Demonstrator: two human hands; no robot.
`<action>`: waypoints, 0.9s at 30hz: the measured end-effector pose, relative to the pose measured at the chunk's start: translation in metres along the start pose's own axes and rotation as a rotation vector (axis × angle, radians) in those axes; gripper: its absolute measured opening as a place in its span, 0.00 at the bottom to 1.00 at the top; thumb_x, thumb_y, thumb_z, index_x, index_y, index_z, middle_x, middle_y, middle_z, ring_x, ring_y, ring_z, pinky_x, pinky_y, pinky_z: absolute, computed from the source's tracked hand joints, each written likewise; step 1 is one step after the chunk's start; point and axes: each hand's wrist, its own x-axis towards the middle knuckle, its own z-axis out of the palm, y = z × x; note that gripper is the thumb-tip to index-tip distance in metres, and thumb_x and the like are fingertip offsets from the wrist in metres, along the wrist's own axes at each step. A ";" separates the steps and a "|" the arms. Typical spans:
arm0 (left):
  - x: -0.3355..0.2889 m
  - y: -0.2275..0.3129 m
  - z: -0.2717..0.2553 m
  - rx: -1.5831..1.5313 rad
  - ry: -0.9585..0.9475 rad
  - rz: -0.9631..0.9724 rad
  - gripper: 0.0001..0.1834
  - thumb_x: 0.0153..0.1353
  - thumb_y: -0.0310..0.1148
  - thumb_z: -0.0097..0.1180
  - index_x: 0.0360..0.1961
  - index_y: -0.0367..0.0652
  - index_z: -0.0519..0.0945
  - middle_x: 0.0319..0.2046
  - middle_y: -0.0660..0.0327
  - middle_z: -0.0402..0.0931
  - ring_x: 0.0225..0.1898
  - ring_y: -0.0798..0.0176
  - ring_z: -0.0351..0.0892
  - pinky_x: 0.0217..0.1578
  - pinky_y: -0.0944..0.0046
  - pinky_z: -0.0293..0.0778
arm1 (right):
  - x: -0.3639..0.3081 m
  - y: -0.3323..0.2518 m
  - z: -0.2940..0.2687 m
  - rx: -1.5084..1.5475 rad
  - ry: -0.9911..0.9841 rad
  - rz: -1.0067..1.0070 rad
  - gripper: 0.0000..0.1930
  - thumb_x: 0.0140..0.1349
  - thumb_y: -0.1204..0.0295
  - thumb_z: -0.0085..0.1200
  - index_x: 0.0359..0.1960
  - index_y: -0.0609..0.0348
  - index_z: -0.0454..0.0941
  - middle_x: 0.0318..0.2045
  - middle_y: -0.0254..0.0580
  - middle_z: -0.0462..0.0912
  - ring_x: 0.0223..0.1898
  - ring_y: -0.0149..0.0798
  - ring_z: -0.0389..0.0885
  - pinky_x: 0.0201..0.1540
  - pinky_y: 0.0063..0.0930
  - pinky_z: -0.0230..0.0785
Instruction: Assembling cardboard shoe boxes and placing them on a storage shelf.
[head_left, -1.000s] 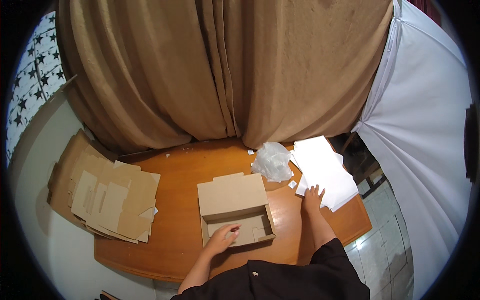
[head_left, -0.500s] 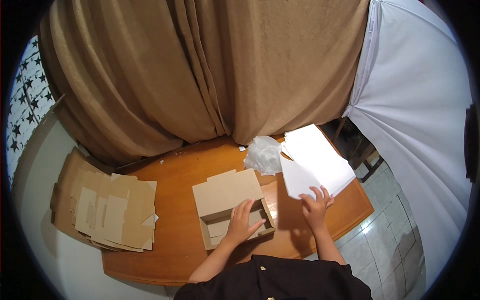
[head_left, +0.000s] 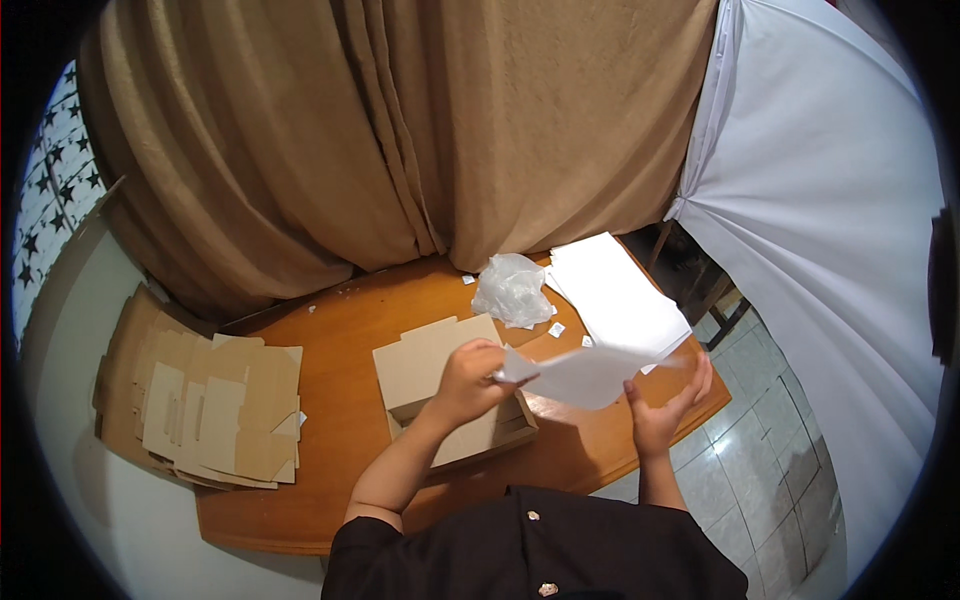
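My left hand [head_left: 472,382] is closed on the left end of a white paper sheet [head_left: 578,378], raised over the right part of an open cardboard box [head_left: 430,363]. The sheet bends slightly, and its right end is blurred. At that end my right hand [head_left: 668,408] is spread, thumb and fingers well apart, close to the paper's edge. The box's lid is tipped back, and my left forearm and the sheet cover part of its inside. Beyond the sheet lies a stack of white paper [head_left: 615,295].
Flattened cardboard pieces [head_left: 225,405] are piled on the left of the wooden table [head_left: 335,400]. A crumpled clear plastic bag [head_left: 512,290] and small white squares [head_left: 557,329] lie near the back. A brown curtain [head_left: 400,130] hangs behind; white cloth [head_left: 800,190] hangs on the right.
A white sheet has come up off the stack and leftward, over the box. My left hand has risen from the box and closed on it; my right hand has moved slightly right.
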 end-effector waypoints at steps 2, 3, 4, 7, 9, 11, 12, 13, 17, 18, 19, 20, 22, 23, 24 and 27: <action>0.002 0.013 -0.021 -0.089 0.059 -0.323 0.06 0.49 0.31 0.65 0.27 0.41 0.82 0.24 0.59 0.80 0.24 0.64 0.78 0.31 0.67 0.73 | 0.006 0.000 0.000 0.003 -0.294 0.226 0.47 0.44 0.55 0.68 0.62 0.59 0.53 0.61 0.53 0.51 0.65 0.51 0.45 0.64 0.45 0.41; 0.005 0.025 -0.033 -0.269 0.107 -0.438 0.10 0.52 0.32 0.65 0.30 0.37 0.81 0.26 0.59 0.80 0.26 0.69 0.78 0.28 0.70 0.73 | 0.003 0.005 0.005 0.053 -0.459 0.278 0.44 0.43 0.59 0.69 0.60 0.62 0.58 0.58 0.51 0.59 0.62 0.45 0.54 0.61 0.39 0.50; 0.004 0.030 -0.041 -0.257 0.112 -0.444 0.10 0.52 0.32 0.65 0.30 0.37 0.81 0.26 0.59 0.80 0.26 0.69 0.78 0.28 0.70 0.73 | 0.002 0.000 0.011 0.065 -0.467 0.278 0.44 0.43 0.59 0.69 0.60 0.62 0.58 0.58 0.51 0.59 0.62 0.45 0.54 0.61 0.39 0.50; -0.005 0.031 -0.065 -0.528 0.383 -0.593 0.11 0.53 0.30 0.64 0.34 0.33 0.80 0.31 0.61 0.80 0.29 0.71 0.77 0.31 0.71 0.73 | -0.005 -0.014 0.029 0.827 -0.938 0.732 0.33 0.48 0.64 0.66 0.54 0.66 0.66 0.46 0.44 0.74 0.49 0.37 0.71 0.53 0.32 0.62; -0.013 0.029 -0.082 -0.442 0.452 -0.593 0.11 0.53 0.30 0.64 0.34 0.33 0.80 0.31 0.62 0.80 0.29 0.72 0.76 0.31 0.71 0.73 | -0.019 -0.012 0.041 0.884 -1.084 0.785 0.17 0.54 0.69 0.61 0.43 0.66 0.75 0.32 0.34 0.80 0.33 0.28 0.76 0.40 0.22 0.68; -0.017 0.030 -0.099 -0.360 0.547 -0.588 0.12 0.53 0.33 0.64 0.32 0.34 0.80 0.29 0.62 0.80 0.28 0.73 0.76 0.30 0.72 0.72 | -0.021 -0.019 0.046 0.919 -1.089 0.793 0.13 0.56 0.70 0.59 0.39 0.66 0.76 0.29 0.33 0.80 0.31 0.26 0.75 0.37 0.20 0.67; -0.020 0.030 -0.106 -0.355 0.553 -0.594 0.12 0.53 0.33 0.64 0.32 0.34 0.80 0.29 0.62 0.80 0.28 0.73 0.76 0.30 0.72 0.72 | -0.023 -0.022 0.047 0.946 -1.078 0.808 0.09 0.58 0.71 0.57 0.35 0.66 0.77 0.27 0.32 0.79 0.28 0.24 0.74 0.34 0.18 0.67; -0.023 0.029 -0.112 -0.317 0.583 -0.608 0.13 0.54 0.34 0.64 0.32 0.34 0.80 0.28 0.62 0.79 0.27 0.73 0.75 0.29 0.72 0.71 | -0.025 -0.025 0.049 0.947 -1.085 0.811 0.09 0.58 0.71 0.57 0.35 0.66 0.77 0.27 0.32 0.79 0.28 0.24 0.74 0.34 0.18 0.67; -0.030 0.003 -0.123 -0.185 0.628 -0.634 0.17 0.53 0.40 0.64 0.28 0.34 0.79 0.23 0.65 0.76 0.24 0.75 0.71 0.25 0.74 0.67 | -0.030 -0.033 0.064 0.890 -1.075 0.778 0.10 0.58 0.68 0.58 0.32 0.64 0.77 0.27 0.34 0.79 0.28 0.23 0.74 0.31 0.16 0.65; -0.031 -0.007 -0.122 -0.144 0.631 -0.648 0.18 0.53 0.41 0.65 0.27 0.34 0.78 0.22 0.65 0.76 0.23 0.75 0.70 0.25 0.74 0.66 | -0.034 -0.035 0.069 0.793 -1.054 0.734 0.10 0.58 0.67 0.58 0.31 0.64 0.77 0.27 0.34 0.79 0.28 0.24 0.74 0.31 0.17 0.65; -0.031 -0.014 -0.120 -0.169 0.628 -0.648 0.19 0.53 0.43 0.64 0.26 0.34 0.78 0.20 0.67 0.73 0.22 0.76 0.67 0.23 0.74 0.64 | -0.041 -0.034 0.075 0.642 -0.930 0.413 0.11 0.55 0.64 0.60 0.29 0.59 0.78 0.30 0.36 0.77 0.34 0.31 0.75 0.39 0.24 0.65; -0.034 -0.025 -0.118 -0.172 0.621 -0.662 0.19 0.53 0.43 0.64 0.26 0.34 0.78 0.20 0.67 0.73 0.22 0.76 0.67 0.23 0.74 0.64 | -0.049 -0.029 0.081 0.636 -0.935 0.428 0.11 0.55 0.64 0.60 0.29 0.59 0.78 0.30 0.36 0.77 0.34 0.31 0.75 0.39 0.24 0.65; -0.050 -0.057 -0.115 -0.159 0.544 -0.783 0.19 0.54 0.44 0.63 0.25 0.35 0.77 0.19 0.68 0.72 0.21 0.77 0.65 0.22 0.74 0.62 | -0.067 -0.020 0.094 0.391 -0.856 0.282 0.12 0.53 0.60 0.60 0.26 0.55 0.78 0.34 0.37 0.75 0.43 0.38 0.71 0.52 0.37 0.55; -0.061 -0.080 -0.110 -0.196 0.499 -0.790 0.20 0.54 0.45 0.63 0.24 0.35 0.77 0.19 0.69 0.71 0.21 0.78 0.65 0.21 0.74 0.61 | -0.075 -0.016 0.096 0.383 -0.861 0.288 0.12 0.53 0.60 0.60 0.26 0.55 0.78 0.34 0.37 0.75 0.43 0.38 0.71 0.52 0.37 0.55; -0.072 -0.097 -0.101 -0.195 0.501 -0.801 0.20 0.54 0.45 0.63 0.24 0.35 0.77 0.19 0.69 0.71 0.21 0.78 0.65 0.21 0.74 0.61 | -0.084 -0.011 0.101 0.277 -0.858 0.259 0.12 0.52 0.59 0.60 0.26 0.54 0.78 0.37 0.37 0.75 0.46 0.39 0.68 0.54 0.43 0.49; -0.096 -0.132 -0.075 -0.217 0.530 -0.940 0.19 0.55 0.43 0.62 0.28 0.33 0.79 0.22 0.63 0.77 0.24 0.72 0.72 0.25 0.69 0.67 | -0.108 0.009 0.114 0.109 -0.898 0.269 0.12 0.52 0.58 0.59 0.25 0.53 0.78 0.41 0.36 0.74 0.51 0.41 0.63 0.57 0.53 0.39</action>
